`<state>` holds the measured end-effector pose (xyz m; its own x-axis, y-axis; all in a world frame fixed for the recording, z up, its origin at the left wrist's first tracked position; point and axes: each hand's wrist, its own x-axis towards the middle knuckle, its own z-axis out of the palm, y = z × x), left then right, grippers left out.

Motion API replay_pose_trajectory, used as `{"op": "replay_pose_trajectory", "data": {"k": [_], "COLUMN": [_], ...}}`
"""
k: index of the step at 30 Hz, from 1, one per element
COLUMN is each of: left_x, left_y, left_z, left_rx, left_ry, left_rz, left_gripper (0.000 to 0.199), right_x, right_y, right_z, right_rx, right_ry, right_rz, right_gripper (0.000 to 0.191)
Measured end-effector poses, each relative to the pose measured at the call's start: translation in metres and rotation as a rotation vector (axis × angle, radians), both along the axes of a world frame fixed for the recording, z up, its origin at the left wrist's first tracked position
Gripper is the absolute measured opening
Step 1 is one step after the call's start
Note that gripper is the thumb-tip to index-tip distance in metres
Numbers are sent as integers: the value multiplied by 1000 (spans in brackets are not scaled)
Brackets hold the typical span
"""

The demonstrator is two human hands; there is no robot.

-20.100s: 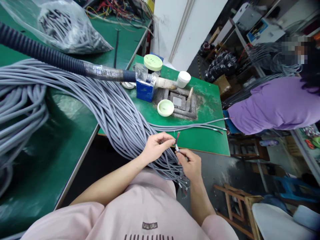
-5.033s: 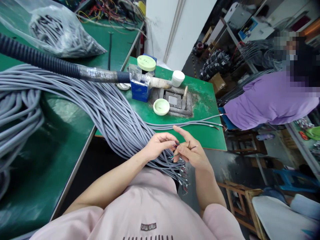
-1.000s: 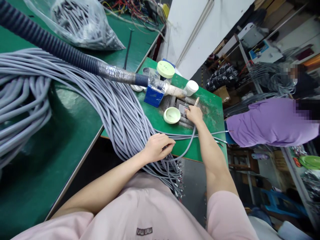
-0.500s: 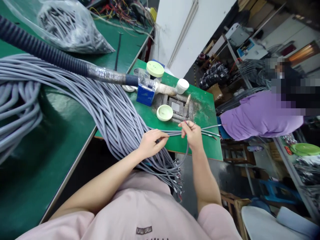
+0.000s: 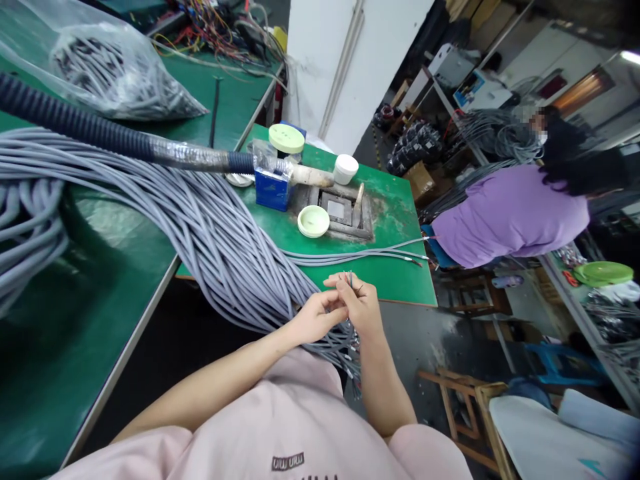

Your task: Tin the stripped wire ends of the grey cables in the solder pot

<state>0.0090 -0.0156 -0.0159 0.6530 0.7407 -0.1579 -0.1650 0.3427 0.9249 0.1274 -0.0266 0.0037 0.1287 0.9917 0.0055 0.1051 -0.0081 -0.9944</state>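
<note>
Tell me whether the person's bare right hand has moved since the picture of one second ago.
Yes. The right hand has moved from over the square grey frame on the green table back toward the pink shirt, to the bare left hand.

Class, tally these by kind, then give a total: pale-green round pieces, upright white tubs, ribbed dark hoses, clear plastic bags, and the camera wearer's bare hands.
Pale-green round pieces: 2 (lid, open dish)
White tub: 1
Ribbed hose: 1
Clear bag: 1
Wearer's hands: 2 (left hand, right hand)
Total: 7
</note>
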Motion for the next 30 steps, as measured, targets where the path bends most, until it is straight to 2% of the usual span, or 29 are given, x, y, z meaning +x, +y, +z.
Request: {"op": "replay_pose_trajectory", "data": {"k": [3,6,10,12,16,19,25,30], "left_x": [-4,-5,-2,-2,-4,-7,-10,-13], "left_y": [0,-1,1,5,13,15,18,18], "left_z": [7,13,12,13,18,22,25,27], "left_rx": [81,121,-27,-103,-150,-144,-17,127], "left_ry": [77,123,77,48,43,62,223,264], "left_rz": [-79,-77,-2,59,163,213,292,293], "left_gripper": [26,23,31,33,33,33,49,43], "right_x": [10,22,34,33,19,7,-3,-3], "right_y": [0,-2,-14,-25,-45,-52,-52,-55], "right_z": [1,3,2,-3,-13,-14,-11,-12], "right_rx": [-16,25,85,53,-67,-135,-146,-141], "right_ry": [36,-18,-59,-88,-158,-184,-203,-148], "right_rz": [-4,-62,-189,-154,36,49,114,123], "right_gripper": [36,40,37,35,32,31,32,33]}}
